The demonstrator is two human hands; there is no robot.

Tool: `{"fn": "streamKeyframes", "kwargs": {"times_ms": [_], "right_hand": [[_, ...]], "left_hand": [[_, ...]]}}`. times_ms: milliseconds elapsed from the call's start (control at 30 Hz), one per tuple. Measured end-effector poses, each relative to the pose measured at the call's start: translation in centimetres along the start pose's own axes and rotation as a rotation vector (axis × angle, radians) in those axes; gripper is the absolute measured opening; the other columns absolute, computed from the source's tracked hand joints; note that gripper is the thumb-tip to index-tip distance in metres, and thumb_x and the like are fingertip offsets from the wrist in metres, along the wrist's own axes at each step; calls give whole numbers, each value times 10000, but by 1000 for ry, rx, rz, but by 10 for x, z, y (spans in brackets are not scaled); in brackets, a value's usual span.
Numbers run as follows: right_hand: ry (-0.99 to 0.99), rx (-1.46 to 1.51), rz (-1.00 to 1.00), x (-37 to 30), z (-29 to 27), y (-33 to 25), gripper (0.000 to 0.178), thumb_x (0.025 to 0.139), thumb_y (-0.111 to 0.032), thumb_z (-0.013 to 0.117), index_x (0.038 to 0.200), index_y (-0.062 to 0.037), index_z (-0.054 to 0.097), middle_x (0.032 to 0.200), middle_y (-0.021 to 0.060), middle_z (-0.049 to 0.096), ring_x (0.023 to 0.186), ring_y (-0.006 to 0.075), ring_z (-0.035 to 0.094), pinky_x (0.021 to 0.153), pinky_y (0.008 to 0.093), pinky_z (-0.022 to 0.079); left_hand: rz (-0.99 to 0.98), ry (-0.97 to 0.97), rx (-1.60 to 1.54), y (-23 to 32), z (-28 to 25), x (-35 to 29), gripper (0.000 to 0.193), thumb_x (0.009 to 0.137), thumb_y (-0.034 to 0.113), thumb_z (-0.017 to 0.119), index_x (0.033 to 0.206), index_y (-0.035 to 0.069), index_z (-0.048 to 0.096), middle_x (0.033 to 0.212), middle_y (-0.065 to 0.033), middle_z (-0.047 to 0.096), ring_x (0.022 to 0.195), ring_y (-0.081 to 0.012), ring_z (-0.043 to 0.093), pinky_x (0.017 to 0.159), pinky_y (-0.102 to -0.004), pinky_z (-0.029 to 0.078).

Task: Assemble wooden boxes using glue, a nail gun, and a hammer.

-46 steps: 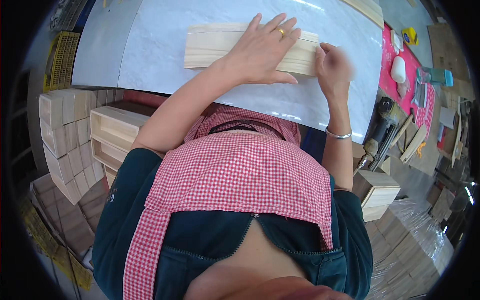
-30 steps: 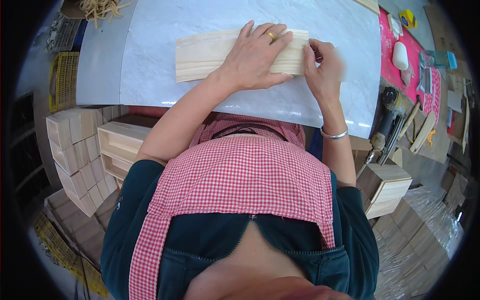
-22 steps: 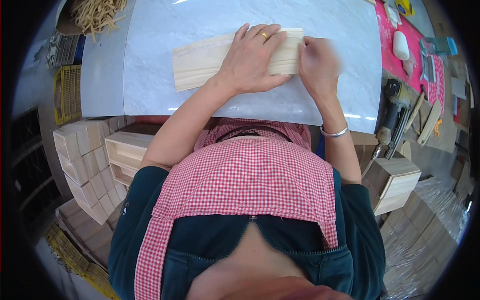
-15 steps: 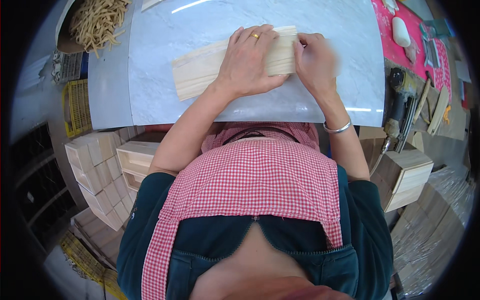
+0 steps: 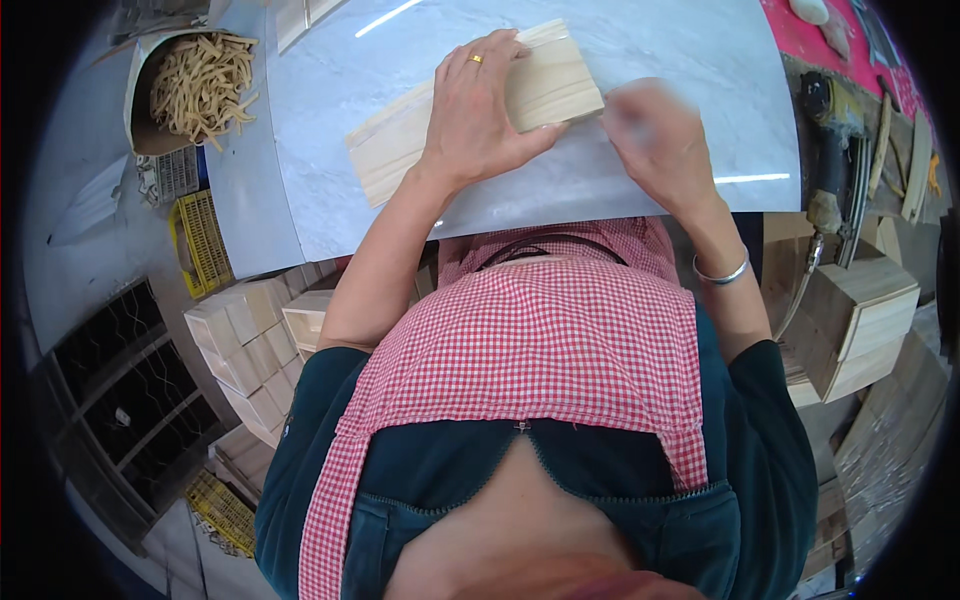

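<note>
A long, pale wooden board (image 5: 548, 80) lies slantwise on the grey marbled tabletop, its right end pointing away from me. My left hand (image 5: 475, 110), with a gold ring, spans it from above. The thumb is at the near edge and the fingertips reach the far edge, gripping it. My right hand (image 5: 655, 135), a silver bangle on its wrist, is beside the board's right end with its fingers curled in. Part of that hand is blurred, so whatever it may hold cannot be made out.
At the far left, an open box (image 5: 140, 95) holds a heap of tan strips (image 5: 205, 85). Wooden boxes (image 5: 245, 335) are stacked below the table's left side, more (image 5: 865, 325) at the right. A power tool with a hose (image 5: 828, 150) lies right of the table, near pink cloth (image 5: 790, 35).
The board has turned, its right end swinging away from me. My left hand has moved slightly left and away with it. The right hand has shifted right and a little nearer me.
</note>
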State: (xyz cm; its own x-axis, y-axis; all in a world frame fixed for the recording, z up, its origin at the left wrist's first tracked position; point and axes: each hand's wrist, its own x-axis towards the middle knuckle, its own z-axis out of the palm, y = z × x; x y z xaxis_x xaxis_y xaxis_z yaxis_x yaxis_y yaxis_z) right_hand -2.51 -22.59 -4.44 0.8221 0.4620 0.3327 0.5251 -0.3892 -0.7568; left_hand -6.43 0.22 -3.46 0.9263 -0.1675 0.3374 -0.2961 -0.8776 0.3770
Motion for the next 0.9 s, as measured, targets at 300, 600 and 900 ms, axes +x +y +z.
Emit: {"fn": "streamKeyframes", "kwargs": {"times_ms": [300, 600, 900], "right_hand": [[-39, -105, -4, 4, 1, -1, 84, 833, 2, 705, 911, -1, 736, 789, 41, 648, 619, 156, 540, 585, 276, 446], [-80, -156, -5, 10, -3, -5, 70, 823, -37, 681, 761, -7, 695, 716, 54, 602, 603, 210, 555, 616, 326, 480], [-231, 135, 128, 18, -15, 8, 127, 838, -13, 685, 945, 2, 753, 842, 53, 663, 672, 162, 573, 624, 261, 459]], "left_hand": [[25, 10, 34, 0, 2, -1, 847, 641, 383, 839, 1315, -10, 509, 1202, -138, 619, 1112, -328, 555, 1079, -462, 347], [1, -15, -8, 1, 0, 1, 922, 632, 366, 854, 1370, -17, 455, 1076, -115, 635, 1095, -317, 557, 1080, -466, 343], [15, -24, 68, -1, -1, -3, 943, 632, 376, 854, 1383, -21, 445, 1073, -108, 636, 1134, -318, 551, 1085, -459, 339]]}}
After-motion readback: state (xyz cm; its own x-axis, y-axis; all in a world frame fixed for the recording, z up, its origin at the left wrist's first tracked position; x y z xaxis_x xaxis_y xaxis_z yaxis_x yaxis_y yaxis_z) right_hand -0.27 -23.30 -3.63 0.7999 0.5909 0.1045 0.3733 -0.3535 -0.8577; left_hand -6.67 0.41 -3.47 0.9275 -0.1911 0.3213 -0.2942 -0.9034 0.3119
